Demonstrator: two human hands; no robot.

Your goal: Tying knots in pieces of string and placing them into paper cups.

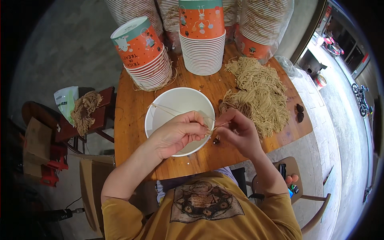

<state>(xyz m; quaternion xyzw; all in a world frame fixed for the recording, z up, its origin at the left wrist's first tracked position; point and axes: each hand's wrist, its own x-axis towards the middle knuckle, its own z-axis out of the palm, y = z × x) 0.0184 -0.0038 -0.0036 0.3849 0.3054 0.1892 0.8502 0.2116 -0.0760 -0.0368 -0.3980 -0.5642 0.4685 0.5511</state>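
A wide white paper bucket [180,96] stands mouth up at the front of the wooden table. Over its right rim my two hands meet, working a thin tan cord [166,109]. My left hand [182,134] pinches the cord between thumb and fingers, and a strand runs from it to the bucket's left side. Close beside it, my right hand [238,132] pinches the same cord with thumb and forefinger. The exact spot where the fingertips meet is small and partly hidden. A large heap of loose tan cords [264,98] lies just right of my right hand.
Behind the bucket stand a leaning stack of orange printed buckets [144,52] wound with cord and an upright stack [202,44]. Bagged stacks [266,24] line the table's back. Sunglasses [299,113] lie at the right edge. A stool [100,108] with more cord stands left.
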